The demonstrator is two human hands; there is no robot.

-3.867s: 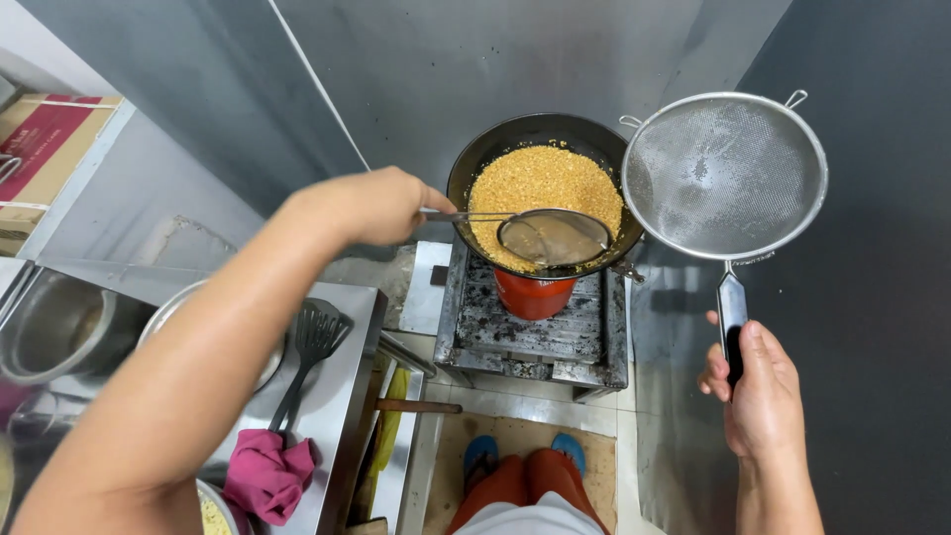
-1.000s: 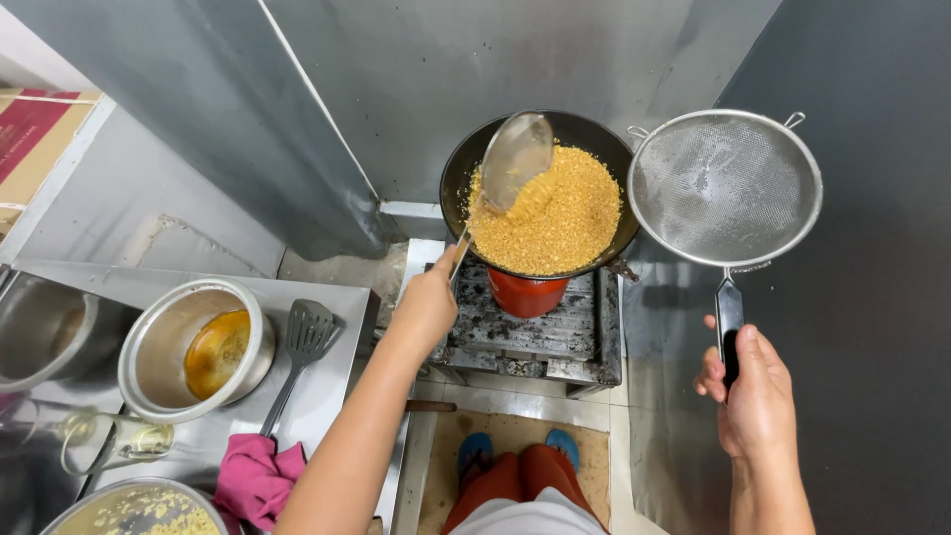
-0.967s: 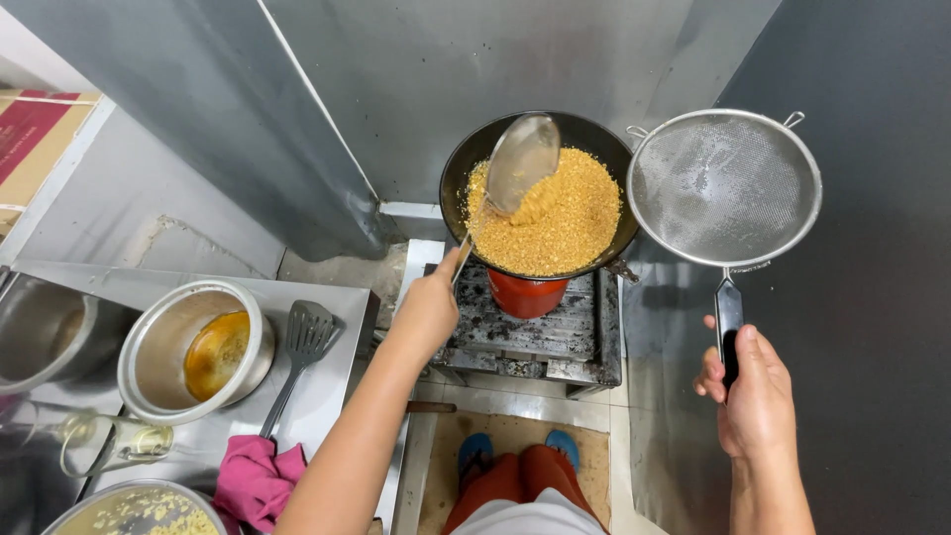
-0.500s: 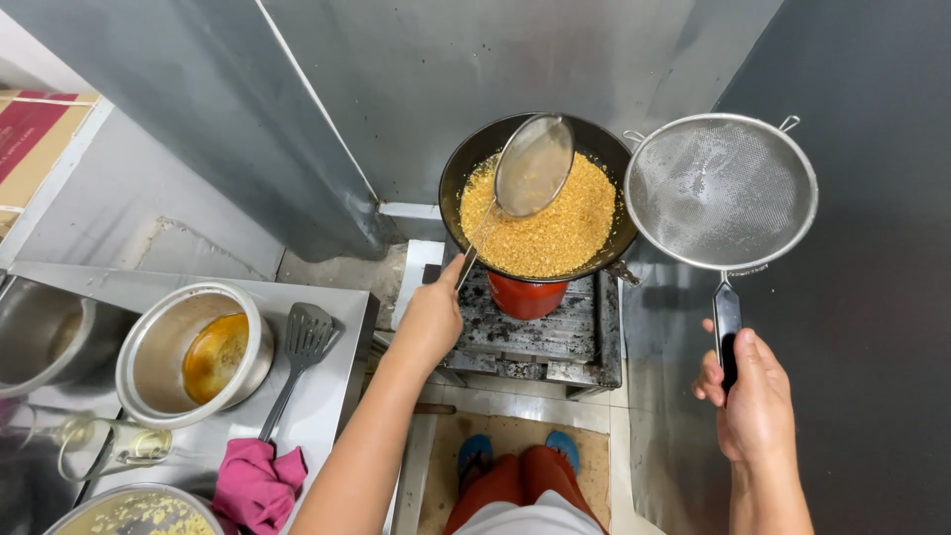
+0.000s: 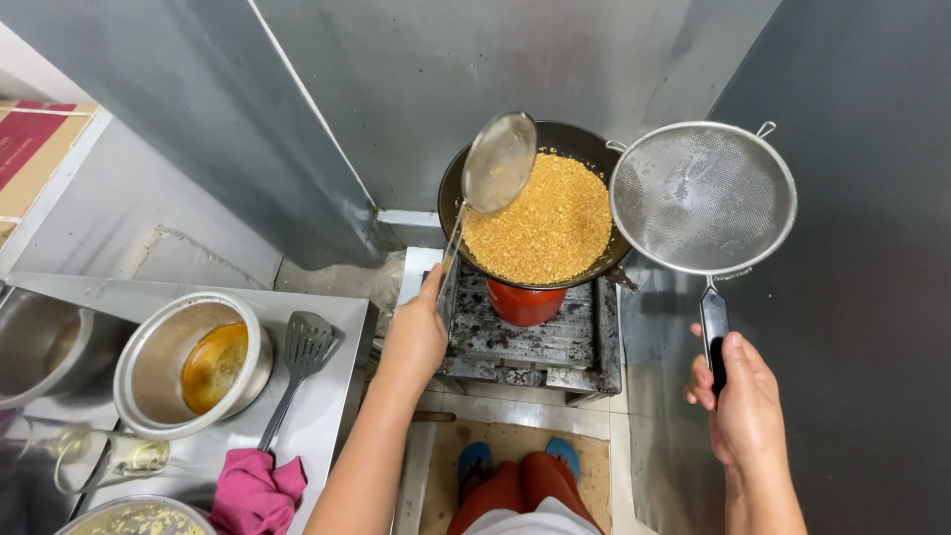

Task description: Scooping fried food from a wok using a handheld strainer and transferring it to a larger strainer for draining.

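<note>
While your left hand (image 5: 416, 337) is closed around the low end of the ladle handle, the ladle (image 5: 498, 163) rises from that grip toward one o'clock, and its long axis runs from your fist up to the steel bowl, which hangs tilted over the nine o'clock rim of the black wok (image 5: 466, 168). The wok sits on a red burner (image 5: 523, 302) on the dark stove frame (image 5: 535, 342) and is filled with small golden fried bits (image 5: 545, 223); the ladle bowl is just beside them, and I cannot tell whether it touches. Your right hand (image 5: 743, 406) is wrapped tight on the black handle of the round mesh strainer (image 5: 703, 196), whose handle points to twelve o'clock from that fist, so the mesh is at three o'clock of the wok, with its rim very near the wok rim. The left hand is the nearer one to the fried bits. On the worktop at eight o'clock you have a steel pot (image 5: 188, 362) with amber oil, a slotted spatula (image 5: 302, 352) leaning beside it, and a pink cloth (image 5: 256, 493). At ten o'clock, at the frame edge, lies a flat cardboard box (image 5: 35, 163), brown with a dark red panel.
</note>
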